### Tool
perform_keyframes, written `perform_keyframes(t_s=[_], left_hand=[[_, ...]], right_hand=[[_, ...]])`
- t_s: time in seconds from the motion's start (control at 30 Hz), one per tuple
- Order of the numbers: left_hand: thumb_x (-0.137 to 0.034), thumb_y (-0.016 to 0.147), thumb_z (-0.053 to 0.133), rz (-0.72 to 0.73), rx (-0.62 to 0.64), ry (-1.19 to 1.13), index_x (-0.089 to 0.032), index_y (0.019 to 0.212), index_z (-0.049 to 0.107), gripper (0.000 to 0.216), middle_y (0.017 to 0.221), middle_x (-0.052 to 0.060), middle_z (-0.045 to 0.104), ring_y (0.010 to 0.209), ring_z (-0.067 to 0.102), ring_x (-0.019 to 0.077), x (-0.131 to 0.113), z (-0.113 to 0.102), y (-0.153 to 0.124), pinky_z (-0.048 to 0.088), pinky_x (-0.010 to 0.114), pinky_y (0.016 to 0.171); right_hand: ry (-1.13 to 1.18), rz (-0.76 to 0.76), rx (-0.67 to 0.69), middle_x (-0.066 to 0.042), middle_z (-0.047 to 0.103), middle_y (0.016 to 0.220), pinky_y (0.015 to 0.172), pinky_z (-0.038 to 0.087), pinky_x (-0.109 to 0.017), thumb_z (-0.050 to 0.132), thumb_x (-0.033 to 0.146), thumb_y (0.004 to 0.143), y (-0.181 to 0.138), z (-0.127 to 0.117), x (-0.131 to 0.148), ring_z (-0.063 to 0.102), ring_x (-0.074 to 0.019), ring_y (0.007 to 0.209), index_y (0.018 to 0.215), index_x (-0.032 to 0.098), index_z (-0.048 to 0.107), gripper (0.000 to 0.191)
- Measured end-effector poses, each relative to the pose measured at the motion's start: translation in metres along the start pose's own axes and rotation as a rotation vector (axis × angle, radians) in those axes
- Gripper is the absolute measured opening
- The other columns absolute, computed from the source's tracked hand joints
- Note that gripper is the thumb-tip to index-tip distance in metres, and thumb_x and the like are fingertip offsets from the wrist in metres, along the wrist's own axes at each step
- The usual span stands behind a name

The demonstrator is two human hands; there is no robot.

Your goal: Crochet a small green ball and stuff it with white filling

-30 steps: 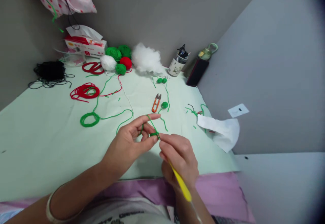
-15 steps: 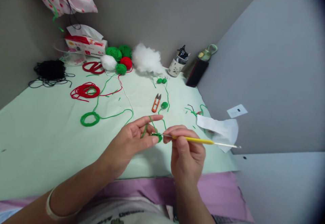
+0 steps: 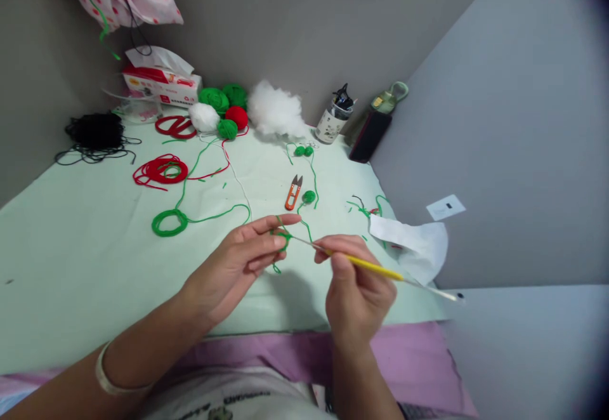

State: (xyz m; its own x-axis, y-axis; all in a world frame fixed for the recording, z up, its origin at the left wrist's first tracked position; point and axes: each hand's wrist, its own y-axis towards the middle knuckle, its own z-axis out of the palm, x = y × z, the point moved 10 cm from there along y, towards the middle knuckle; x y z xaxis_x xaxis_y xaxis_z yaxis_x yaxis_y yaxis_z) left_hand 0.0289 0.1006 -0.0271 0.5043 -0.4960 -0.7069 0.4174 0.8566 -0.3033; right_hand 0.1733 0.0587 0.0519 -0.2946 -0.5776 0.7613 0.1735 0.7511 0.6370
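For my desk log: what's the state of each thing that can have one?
Left hand: pinching green yarn piece
Right hand: gripping yellow hook
Orange snips: blades apart
Tissue box: open, tissue protruding
Jar: open, holding items
Green bottle: capped
Red yarn coil: loose
Black yarn: tangled

Craft desk [image 3: 95, 274] with yarn balls [image 3: 227, 129]

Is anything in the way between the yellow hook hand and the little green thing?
Nothing visible blocks the way: the right hand holds the yellow hook, whose metal shaft reaches the green yarn piece held in the left hand.
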Motion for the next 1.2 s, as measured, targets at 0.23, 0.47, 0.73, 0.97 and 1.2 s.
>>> perform_keyframes(t_s=[0.23, 0.47, 0.73, 0.97, 1.2], left_hand=[[-0.026, 0.083, 0.086, 0.129, 0.043, 0.138, -0.028, 0.116, 0.082, 0.033, 0.096, 0.001, 0.073, 0.094, 0.062, 0.0171, -0.008, 0.009, -0.005, 0.047, 0.029, 0.091], [-0.035, 0.093, 0.076, 0.122, 0.017, 0.263, -0.032, 0.117, 0.081, 0.024, 0.102, 0.0, 0.072, 0.092, 0.055, 0.016, -0.01, 0.0, -0.006, 0.042, 0.025, 0.077], [-0.028, 0.088, 0.08, 0.159, 0.015, 0.263, -0.036, 0.113, 0.083, 0.026, 0.096, -0.001, 0.067, 0.094, 0.052, 0.0158, -0.014, 0.0, -0.007, 0.043, 0.025, 0.086], [-0.024, 0.089, 0.079, 0.26, -0.088, 0.441, -0.034, 0.11, 0.082, 0.024, 0.09, -0.002, 0.064, 0.079, 0.048, 0.0141, -0.025, -0.006, -0.013, 0.041, 0.026, 0.077], [-0.026, 0.088, 0.08, 0.26, -0.077, 0.472, -0.035, 0.114, 0.081, 0.027, 0.089, -0.003, 0.064, 0.078, 0.048, 0.013, -0.026, -0.005, -0.012, 0.04, 0.025, 0.075]], right_hand=[[0.293, 0.227, 0.059, -0.004, 0.079, 0.092, 0.069, 0.058, -0.031, 0.067, 0.026, 0.101, 0.002, 0.017, -0.023, 0.069, -0.0171, 0.081, 0.099, 0.027, 0.081, 0.015], [0.318, 0.317, 0.018, -0.005, 0.079, 0.088, 0.066, 0.059, -0.03, 0.065, 0.033, 0.102, 0.001, 0.014, -0.036, 0.069, -0.0149, 0.07, 0.096, 0.022, 0.077, 0.018], [0.35, 0.312, 0.028, -0.004, 0.081, 0.088, 0.064, 0.061, -0.031, 0.054, 0.031, 0.107, 0.005, 0.015, -0.032, 0.072, -0.0147, 0.067, 0.097, 0.022, 0.07, 0.021], [0.047, 0.077, 0.055, -0.003, 0.08, 0.097, 0.069, 0.063, -0.034, 0.054, 0.019, 0.106, -0.002, 0.008, -0.001, 0.074, -0.0165, 0.077, 0.109, 0.026, 0.074, 0.022], [0.087, -0.001, 0.028, -0.003, 0.08, 0.098, 0.068, 0.063, -0.032, 0.052, 0.015, 0.106, -0.003, 0.007, 0.008, 0.073, -0.0151, 0.077, 0.111, 0.024, 0.074, 0.024]])
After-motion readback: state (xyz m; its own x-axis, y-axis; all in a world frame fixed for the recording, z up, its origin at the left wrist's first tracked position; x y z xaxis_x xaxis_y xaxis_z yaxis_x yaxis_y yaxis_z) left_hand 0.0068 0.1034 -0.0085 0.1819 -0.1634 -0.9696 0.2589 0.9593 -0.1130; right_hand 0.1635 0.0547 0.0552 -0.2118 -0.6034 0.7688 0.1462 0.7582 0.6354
